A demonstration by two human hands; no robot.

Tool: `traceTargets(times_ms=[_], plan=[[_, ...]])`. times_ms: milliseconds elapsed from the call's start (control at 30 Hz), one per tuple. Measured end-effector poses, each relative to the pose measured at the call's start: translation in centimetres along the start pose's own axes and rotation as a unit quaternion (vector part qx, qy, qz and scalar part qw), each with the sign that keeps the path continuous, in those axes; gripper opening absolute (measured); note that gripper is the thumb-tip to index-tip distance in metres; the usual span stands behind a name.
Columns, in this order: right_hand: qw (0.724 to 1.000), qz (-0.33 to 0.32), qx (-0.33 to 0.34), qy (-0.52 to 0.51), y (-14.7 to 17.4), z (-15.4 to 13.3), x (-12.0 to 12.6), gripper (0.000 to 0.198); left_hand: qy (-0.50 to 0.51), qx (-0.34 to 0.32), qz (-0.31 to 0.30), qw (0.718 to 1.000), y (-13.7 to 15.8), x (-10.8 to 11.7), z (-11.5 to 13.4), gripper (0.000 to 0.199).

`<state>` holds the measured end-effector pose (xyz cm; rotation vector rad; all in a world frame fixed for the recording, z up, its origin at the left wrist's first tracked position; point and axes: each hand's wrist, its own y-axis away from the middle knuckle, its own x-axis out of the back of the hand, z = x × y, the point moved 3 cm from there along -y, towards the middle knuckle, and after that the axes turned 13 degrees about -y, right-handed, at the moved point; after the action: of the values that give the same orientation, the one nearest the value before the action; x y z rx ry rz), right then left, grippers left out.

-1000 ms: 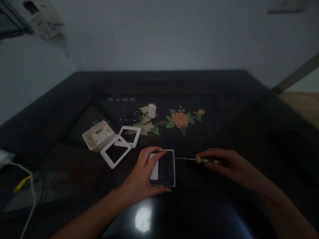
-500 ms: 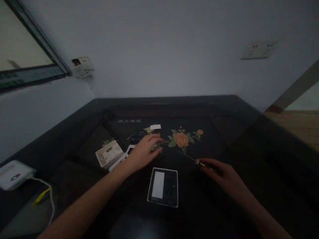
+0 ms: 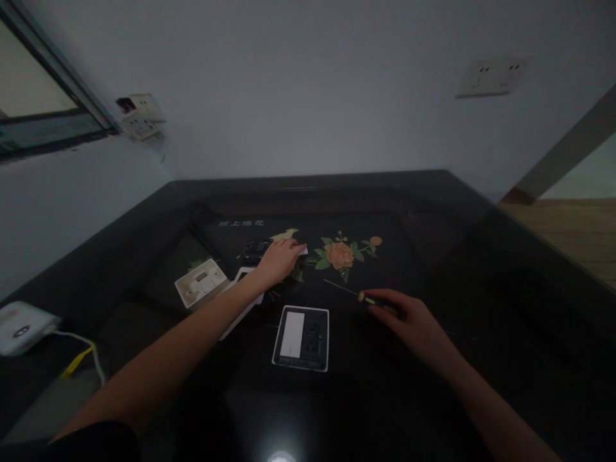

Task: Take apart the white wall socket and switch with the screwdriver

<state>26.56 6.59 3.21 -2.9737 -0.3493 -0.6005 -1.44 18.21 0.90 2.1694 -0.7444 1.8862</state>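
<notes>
My right hand [image 3: 402, 314] is closed around the handle of a screwdriver [image 3: 368, 298], whose thin shaft points left over the dark table. My left hand [image 3: 282, 256] reaches forward, its fingers closed over a small white rectangular piece [image 3: 303, 251] that is mostly covered. Between my arms lies a socket panel [image 3: 315, 340] with a white frame, a black socket insert on its right and a white blank strip on its left. A black socket module [image 3: 255, 249] sits just left of my left hand. Small screws [image 3: 274, 295] lie below that hand.
A white wall box [image 3: 199, 282] and white frames [image 3: 240, 276] lie to the left, partly behind my forearm. A white device [image 3: 24, 327] with a cable is at the far left. Wall sockets [image 3: 491, 77] are at the back right. The black table [image 3: 308, 199] has a flower print.
My left hand has moved forward onto the white piece, which lay uncovered before. The screwdriver stays in my right hand. The whole view has shifted slightly.
</notes>
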Motion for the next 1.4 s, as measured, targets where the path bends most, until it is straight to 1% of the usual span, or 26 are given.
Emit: traceTargets(times_ms=[133,200,267,333,433,533,567,600,667,700,733,800,867,900,967,1033,1100,1167,1233,1300,1333,1367,1400], plan=[[1.000,-0.015,-0.010,-0.002,0.4,-0.4,-0.4,0.036,0.031,-0.032,-0.015,0.999,2.2,0.9,1.8,0.034],[1.000,-0.023,-0.018,-0.003,0.5,-0.7,-0.7,0.037,0.053,-0.036,-0.023,0.998,3.1,1.3,2.3,0.035],[0.999,-0.026,-0.026,-0.005,0.7,-0.9,-0.9,0.039,0.077,-0.028,-0.029,0.996,4.0,2.0,2.2,0.041],[0.999,-0.024,-0.030,-0.007,0.7,-1.0,-1.1,0.040,0.104,-0.011,-0.029,0.994,4.9,3.0,1.9,0.044],[0.998,-0.033,-0.040,-0.021,0.8,-1.0,-1.3,0.041,0.151,0.011,-0.031,0.988,6.8,4.9,1.8,0.036],[0.993,-0.053,-0.066,-0.077,1.0,-0.9,-1.4,0.046,0.211,0.001,-0.053,0.976,9.4,6.6,2.5,0.034],[0.990,-0.058,-0.075,-0.106,1.0,-0.9,-1.5,0.048,0.229,-0.005,-0.065,0.971,10.4,7.0,2.8,0.038],[0.985,-0.063,-0.083,-0.138,1.1,-0.9,-1.6,0.051,0.255,-0.012,-0.089,0.963,11.3,7.2,3.1,0.048],[0.971,-0.074,-0.098,-0.207,1.3,-0.9,-1.9,0.058,0.323,-0.018,-0.151,0.934,12.8,7.3,3.7,0.078],[0.961,-0.078,-0.109,-0.242,1.3,-0.9,-2.1,0.062,0.344,-0.017,-0.171,0.923,13.4,7.2,4.0,0.088],[0.950,-0.081,-0.121,-0.277,1.5,-0.9,-2.3,0.065,0.359,-0.012,-0.182,0.915,13.8,7.1,4.2,0.093],[0.926,-0.080,-0.146,-0.338,1.7,-1.0,-2.9,0.064,0.370,0.004,-0.178,0.912,14.0,6.8,5.0,0.091],[0.910,-0.074,-0.162,-0.375,2.0,-1.2,-3.3,0.052,0.375,0.018,-0.158,0.913,13.7,6.4,6.4,0.089],[0.908,-0.070,-0.162,-0.381,2.1,-1.4,-3.5,0.045,0.377,0.022,-0.145,0.915,13.5,6.3,7.2,0.090],[0.910,-0.067,-0.153,-0.379,2.4,-2.1,-3.7,0.035,0.371,0.030,-0.114,0.921,13.1,6.4,8.7,0.091],[0.912,-0.067,-0.141,-0.378,2.7,-2.9,-4.0,0.031,0.363,0.037,-0.081,0.927,13.1,6.9,9.8,0.091],[0.917,-0.059,-0.123,-0.375,3.2,-3.8,-4.4,0.027,0.378,0.047,-0.043,0.923,13.3,7.9,10.1,0.079],[0.930,-0.041,-0.093,-0.354,3.8,-4.6,-5.2,0.023,0.434,0.047,-0.017,0.899,13.9,8.8,10.2,0.063],[0.948,-0.012,-0.045,-0.315,4.3,-5.3,-6.1,0.024,0.509,0.033,-0.030,0.860,14.4,9.2,10.4,0.059],[0.966,0.013,0.015,-0.256,4.6,-5.9,-6.8,0.029,0.559,0.024,-0.059,0.827,14.9,9.2,10.8,0.059],[0.974,0.015,0.047,-0.223,4.5,-6.2,-7.0,0.031,0.574,0.025,-0.071,0.815,15.0,9.1,10.9,0.058],[0.979,0.001,0.081,-0.189,4.1,-6.5,-7.0,0.031,0.584,0.031,-0.077,0.807,15.1,9.0,11.0,0.055],[0.981,-0.029,0.111,-0.153,3.5,-6.8,-7.0,0.028,0.594,0.045,-0.078,0.799,15.1,8.9,10.9,0.053]])
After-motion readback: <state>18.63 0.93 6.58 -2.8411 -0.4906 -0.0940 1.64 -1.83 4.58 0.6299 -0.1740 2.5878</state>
